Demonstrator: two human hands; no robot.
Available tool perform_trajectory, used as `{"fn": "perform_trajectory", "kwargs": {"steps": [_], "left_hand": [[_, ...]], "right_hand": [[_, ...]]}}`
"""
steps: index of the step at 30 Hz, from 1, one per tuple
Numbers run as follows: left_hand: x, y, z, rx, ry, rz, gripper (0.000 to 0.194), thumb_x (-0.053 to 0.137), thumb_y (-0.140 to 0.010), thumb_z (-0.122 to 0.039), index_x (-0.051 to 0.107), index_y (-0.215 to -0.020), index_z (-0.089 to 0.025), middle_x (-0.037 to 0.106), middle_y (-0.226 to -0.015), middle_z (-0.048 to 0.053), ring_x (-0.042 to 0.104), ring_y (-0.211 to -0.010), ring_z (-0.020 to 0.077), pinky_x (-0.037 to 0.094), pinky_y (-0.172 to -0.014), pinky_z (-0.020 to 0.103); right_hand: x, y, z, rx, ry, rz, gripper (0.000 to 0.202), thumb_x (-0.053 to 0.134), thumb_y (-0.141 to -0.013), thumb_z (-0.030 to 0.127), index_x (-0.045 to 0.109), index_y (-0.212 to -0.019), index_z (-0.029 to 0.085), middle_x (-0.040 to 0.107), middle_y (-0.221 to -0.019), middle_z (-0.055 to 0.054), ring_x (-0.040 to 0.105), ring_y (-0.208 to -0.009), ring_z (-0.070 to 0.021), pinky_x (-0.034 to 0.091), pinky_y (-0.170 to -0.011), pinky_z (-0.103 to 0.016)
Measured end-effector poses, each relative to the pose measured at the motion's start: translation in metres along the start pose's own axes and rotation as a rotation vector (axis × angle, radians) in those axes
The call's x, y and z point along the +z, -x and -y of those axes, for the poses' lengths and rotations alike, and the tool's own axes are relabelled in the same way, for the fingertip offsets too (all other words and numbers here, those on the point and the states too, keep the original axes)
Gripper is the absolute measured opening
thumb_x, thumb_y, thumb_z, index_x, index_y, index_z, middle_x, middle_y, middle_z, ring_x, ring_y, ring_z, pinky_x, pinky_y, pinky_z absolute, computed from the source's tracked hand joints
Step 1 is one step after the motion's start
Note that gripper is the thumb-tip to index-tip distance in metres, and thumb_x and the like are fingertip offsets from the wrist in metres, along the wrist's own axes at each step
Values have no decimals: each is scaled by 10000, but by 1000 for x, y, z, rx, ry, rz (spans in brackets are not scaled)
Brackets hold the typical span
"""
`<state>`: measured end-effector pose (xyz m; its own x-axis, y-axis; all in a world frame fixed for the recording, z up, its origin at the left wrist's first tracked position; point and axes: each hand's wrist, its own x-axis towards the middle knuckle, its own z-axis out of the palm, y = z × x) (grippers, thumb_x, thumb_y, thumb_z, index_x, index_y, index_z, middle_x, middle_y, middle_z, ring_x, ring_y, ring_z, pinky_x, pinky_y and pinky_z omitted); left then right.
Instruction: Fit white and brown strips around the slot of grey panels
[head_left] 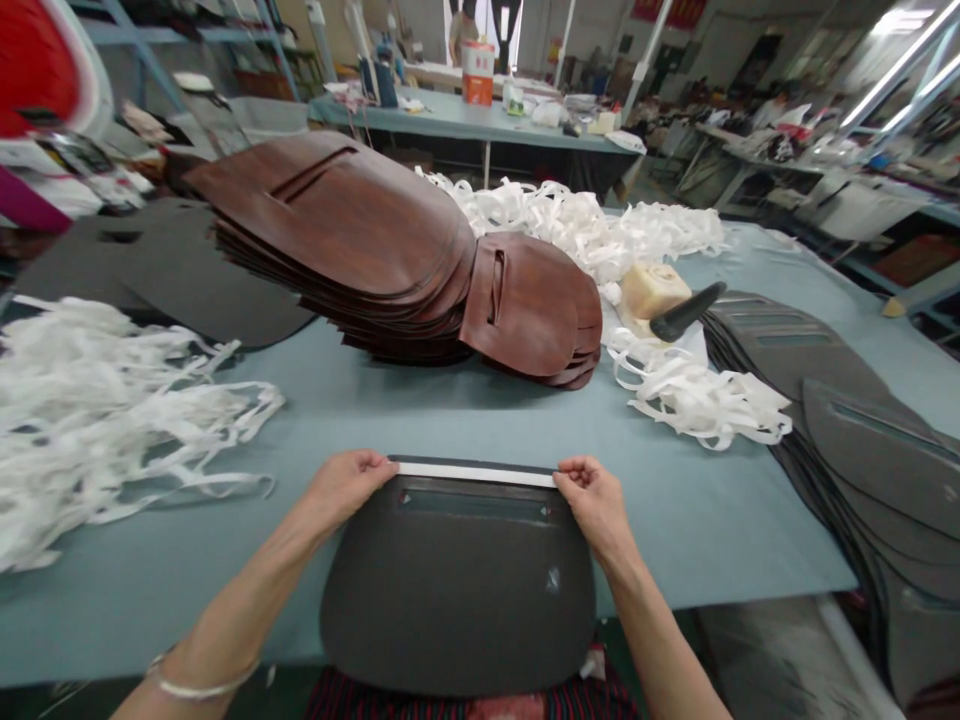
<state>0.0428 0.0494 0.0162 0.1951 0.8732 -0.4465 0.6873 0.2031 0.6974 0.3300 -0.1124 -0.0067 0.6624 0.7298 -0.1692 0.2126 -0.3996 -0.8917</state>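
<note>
Head camera: a narrow, flat white strip [476, 474] lies across the top of a dark grey, round-cornered panel [457, 590], just inside its far edge and beyond the long slot cut through it. Our hands are apart, one at each end: the left hand [349, 488] and the right hand [596, 500] both pinch the strip between thumb and fingers. Whether they grip the panel's edge as well, we cannot tell.

To do this well, we would judge it best to keep an even, light pull from both ends, so the strip stays straight and follows the edge, leaving the same dark margin all along and staying clear of the slot. The panel's near part overhangs the blue-green surface [360, 400], so pressing hard there might tip it.

Farther out, a loose heap of white strips [97, 410] lies to our left and a smaller tangle of white strips [709, 400] to our right. A tall stack of glossy brown slotted panels [360, 220] stands ahead, and more dark grey slotted panels [885, 440] lie at the right
</note>
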Motion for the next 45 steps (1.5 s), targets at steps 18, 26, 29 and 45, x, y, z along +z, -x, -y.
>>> {"fn": "perform_trajectory", "kwargs": {"steps": [18, 26, 29, 45], "left_hand": [[3, 4, -3, 23, -158, -102, 250, 568, -671, -399, 645, -646, -162, 577, -519, -13, 504, -511, 127, 325, -502, 227], [6, 10, -3, 55, -235, -169, 193, 576, -726, -360, 630, -713, -175, 591, -596, 1, 528, -566, 150, 353, -556, 258], [19, 22, -6, 262, -352, -322, 192, 506, -809, -255, 616, -942, -170, 613, -793, 39, 545, -700, 173, 396, -649, 288], [14, 24, 3, 433, -327, -298, 632, 704, -700, -315, 445, -1246, -131, 534, -1129, 127, 522, -1060, 271, 434, -906, 412]], "right_hand": [[1, -2, -9, -36, 144, 1, 339, 617, -692, 457, 589, -877, 174, 603, -664, -4, 567, -577, -152, 446, -568, -271], [2, 8, 7, -119, 430, -50, 209, 554, -749, 386, 582, -836, 198, 582, -677, 1, 543, -593, -155, 395, -569, -269], [9, 17, 16, -351, 641, -120, 143, 480, -821, 267, 605, -850, 203, 565, -850, -49, 533, -715, -169, 371, -588, -268], [86, 18, 62, -953, 647, 295, 295, 437, -870, 104, 565, -1126, 177, 568, -1148, -105, 466, -1060, -232, 373, -880, -383]]}}
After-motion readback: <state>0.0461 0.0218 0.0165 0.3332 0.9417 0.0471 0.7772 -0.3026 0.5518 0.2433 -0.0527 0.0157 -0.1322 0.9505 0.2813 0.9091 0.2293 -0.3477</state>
